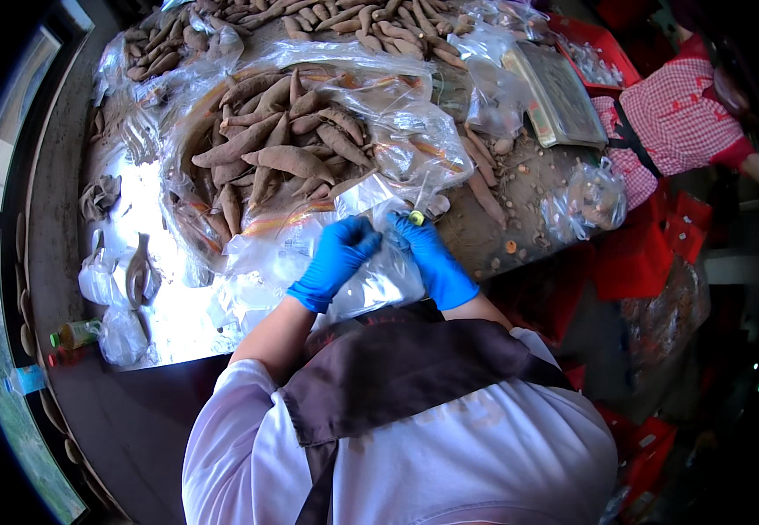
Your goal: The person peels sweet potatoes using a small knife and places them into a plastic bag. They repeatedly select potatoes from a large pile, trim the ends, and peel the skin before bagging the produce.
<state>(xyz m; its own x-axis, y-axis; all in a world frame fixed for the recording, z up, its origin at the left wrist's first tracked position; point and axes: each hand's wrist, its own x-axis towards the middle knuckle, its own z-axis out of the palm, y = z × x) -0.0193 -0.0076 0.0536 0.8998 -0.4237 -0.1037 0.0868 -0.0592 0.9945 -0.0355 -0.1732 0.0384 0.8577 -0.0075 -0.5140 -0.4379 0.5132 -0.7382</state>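
My left hand [342,258], in a blue glove, has its fingers curled in at the upper edge of a clear plastic bag [386,279]. On the bag's other side my right hand [427,254], gloved alike, pinches the plastic, with a small yellow-green ring-like thing [416,217] at its fingers. The bag hangs between both hands, near the front of the table. Just beyond them lies a heap of brown sweet potatoes [287,161] in a large opened clear plastic sack [419,141] with orange stripes.
More sweet potatoes [379,26] lie at the table's far side. To the right are a flat plastic-covered scale-like box [553,92], a filled plastic bag [593,197], red crates [632,262] and a person in a checked apron [672,118]. Bottles [74,335] stand at the left.
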